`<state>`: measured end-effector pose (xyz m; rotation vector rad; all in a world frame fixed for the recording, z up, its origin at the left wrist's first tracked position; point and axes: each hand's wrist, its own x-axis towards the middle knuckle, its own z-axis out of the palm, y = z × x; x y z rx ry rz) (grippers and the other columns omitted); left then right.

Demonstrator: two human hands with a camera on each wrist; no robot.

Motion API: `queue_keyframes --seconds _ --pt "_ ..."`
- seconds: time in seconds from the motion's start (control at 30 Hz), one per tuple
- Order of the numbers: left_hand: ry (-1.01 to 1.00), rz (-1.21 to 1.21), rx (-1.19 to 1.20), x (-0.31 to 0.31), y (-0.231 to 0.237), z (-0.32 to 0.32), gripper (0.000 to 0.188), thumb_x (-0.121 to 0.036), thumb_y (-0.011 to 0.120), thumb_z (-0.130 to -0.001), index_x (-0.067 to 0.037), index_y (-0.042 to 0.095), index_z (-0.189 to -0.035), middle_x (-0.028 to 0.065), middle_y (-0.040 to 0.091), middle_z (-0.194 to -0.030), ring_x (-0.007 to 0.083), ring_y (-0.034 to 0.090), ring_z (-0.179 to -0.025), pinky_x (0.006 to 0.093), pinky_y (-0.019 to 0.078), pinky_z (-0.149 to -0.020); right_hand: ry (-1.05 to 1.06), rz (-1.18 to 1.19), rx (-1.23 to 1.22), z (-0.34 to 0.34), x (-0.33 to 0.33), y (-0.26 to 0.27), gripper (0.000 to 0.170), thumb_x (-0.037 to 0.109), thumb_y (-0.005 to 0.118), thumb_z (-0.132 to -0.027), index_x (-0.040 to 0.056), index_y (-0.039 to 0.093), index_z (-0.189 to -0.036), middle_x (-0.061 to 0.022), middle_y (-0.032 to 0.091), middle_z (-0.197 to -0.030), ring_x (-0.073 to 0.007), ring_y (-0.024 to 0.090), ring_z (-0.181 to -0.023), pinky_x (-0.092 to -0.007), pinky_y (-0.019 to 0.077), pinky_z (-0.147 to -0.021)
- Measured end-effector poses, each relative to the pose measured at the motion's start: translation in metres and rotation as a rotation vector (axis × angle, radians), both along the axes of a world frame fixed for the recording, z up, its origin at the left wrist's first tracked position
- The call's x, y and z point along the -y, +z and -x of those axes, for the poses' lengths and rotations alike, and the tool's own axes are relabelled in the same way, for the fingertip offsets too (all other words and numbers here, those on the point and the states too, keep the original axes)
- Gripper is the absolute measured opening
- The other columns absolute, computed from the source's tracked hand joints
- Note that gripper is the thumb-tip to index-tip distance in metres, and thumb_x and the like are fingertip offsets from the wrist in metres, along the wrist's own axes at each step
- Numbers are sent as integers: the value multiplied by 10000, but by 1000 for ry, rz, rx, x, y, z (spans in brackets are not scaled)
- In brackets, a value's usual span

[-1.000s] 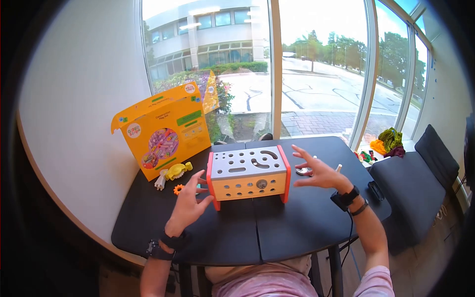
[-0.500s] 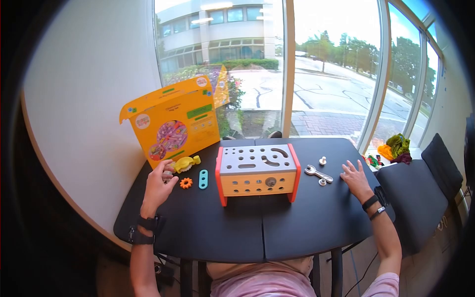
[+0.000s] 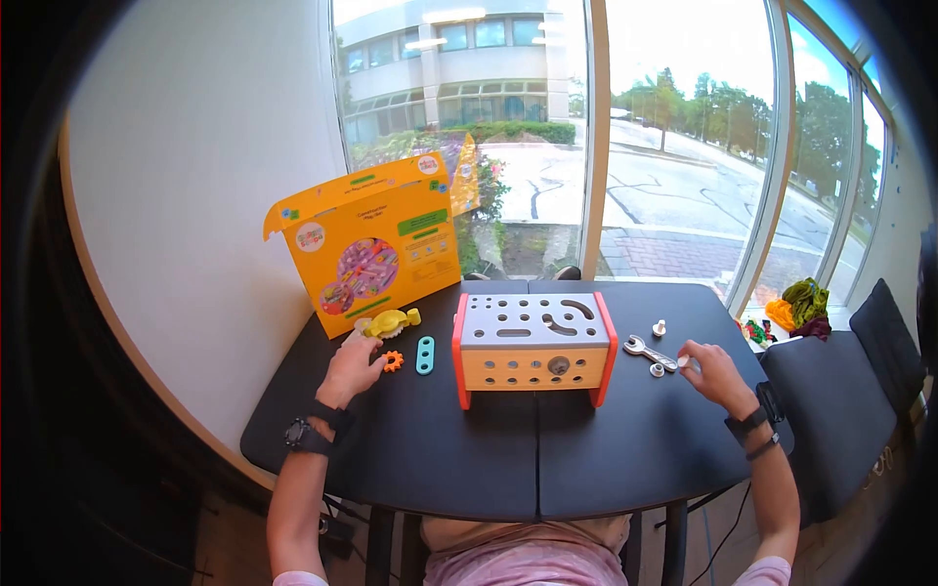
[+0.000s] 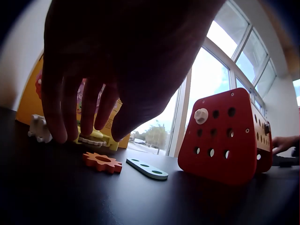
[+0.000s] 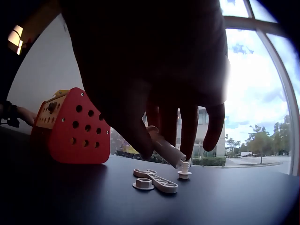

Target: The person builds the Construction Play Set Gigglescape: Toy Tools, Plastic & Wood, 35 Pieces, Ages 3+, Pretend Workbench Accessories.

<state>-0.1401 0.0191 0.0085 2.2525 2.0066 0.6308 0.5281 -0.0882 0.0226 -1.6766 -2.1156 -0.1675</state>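
My left hand (image 3: 354, 371) reaches over the left of the table, fingers pointing down and slightly spread. Its fingertips are beside a yellow toy piece with a white toothed edge (image 4: 96, 140) and a white ridged piece (image 4: 40, 129). Closer in lie an orange gear (image 3: 393, 361) and a teal three-hole strip (image 3: 425, 355). On the other side, my right hand (image 3: 715, 373) pinches a pale cylindrical peg (image 5: 168, 151) between thumb and fingers, tilted above the table. Below it lie a toy wrench (image 3: 650, 354), a hex nut (image 5: 143, 183) and an upright white bolt (image 5: 184, 171).
A toy workbench box with red ends (image 3: 532, 344), holed on top and front, stands mid-table. Behind the left pieces, a yellow carton (image 3: 381, 234) leans near the wall. A dark chair (image 3: 831, 386) stands right of the table (image 3: 440, 449); coloured fabric (image 3: 806, 303) lies beyond.
Both hands have left the sides of the workbench box. The left went to the yellow piece; the right moved outward, then took hold of the pale peg. The view has shifted left.
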Motion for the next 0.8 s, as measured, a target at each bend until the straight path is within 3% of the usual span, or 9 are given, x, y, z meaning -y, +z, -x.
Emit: queue_keyframes --seconds 0.03,0.07,0.17,0.2,0.3,0.37,0.4,0.53,0.8 --pt "-2 27 -68 -10 -11 -2 444 -350 737 -1020 -58 748 -1355 197 731 -1368 386 698 -1277 513 562 -1110 78 -44 -47 9 5 8 190 184 829 -932 85 741 -1069 -132 754 -1038 -385 715 -1020 -484 544 -993" --pt "-5 53 -136 -20 -21 -5 454 -359 721 -1033 -63 739 -1376 201 703 -1405 395 672 -1313 519 548 -1128 177 -109 15 19 13 23 265 158 886 -892 83 790 -1127 -130 733 -1021 -333 729 -937 -436 580 -907" --pt "26 194 -224 -31 -25 -13 471 -383 696 -1059 -89 713 -1427 204 636 -1475 417 619 -1370 521 522 -1161 115 83 -286 49 31 43 244 87 880 -894 57 818 -1127 -92 703 -992 -248 704 -810 -373 578 -772" --pt "27 187 -222 -31 -26 -13 472 -387 702 -1056 -90 716 -1422 203 643 -1466 415 624 -1364 519 521 -1163 160 148 -382 49 34 45 277 49 884 -898 36 823 -1168 -58 738 -989 -132 725 -808 -274 557 -688" --pt "29 215 -129 -39 -29 -6 516 -397 830 -967 -103 740 -1382 188 675 -1400 370 652 -1340 470 529 -1145 173 312 -607 57 49 52 278 44 882 -909 26 817 -1179 -64 797 -1028 -99 762 -875 -237 584 -737" --pt "-8 172 14 -30 -20 1 556 -331 928 -880 -99 753 -1353 168 719 -1311 335 684 -1294 434 548 -1106 235 331 -764 62 55 47 265 39 864 -938 17 806 -1196 -86 824 -1073 -125 789 -985 -250 620 -848" --pt "22 139 162 -26 -21 4 487 -190 965 -839 -59 788 -1274 137 786 -1108 261 781 -1077 387 632 -929 262 335 -817 65 57 46 268 40 860 -945 15 800 -1205 -87 822 -1086 -140 794 -1001 -263 628 -871" --pt "-53 123 485 6 4 0 240 -43 899 -901 3 834 -1127 115 828 -917 150 805 -769 278 668 -667 335 413 -1030 82 72 46 293 38 843 -970 -12 763 -1247 -115 815 -1160 -193 805 -1079 -313 646 -970" --pt "-250 170 791 75 50 -43 259 -102 859 -981 23 790 -1197 113 825 -1024 178 822 -920 287 690 -761 437 468 -1164 122 80 43 272 113 787 -1063 -22 690 -1279 -177 795 -1236 -233 800 -1133 -351 649 -1025"
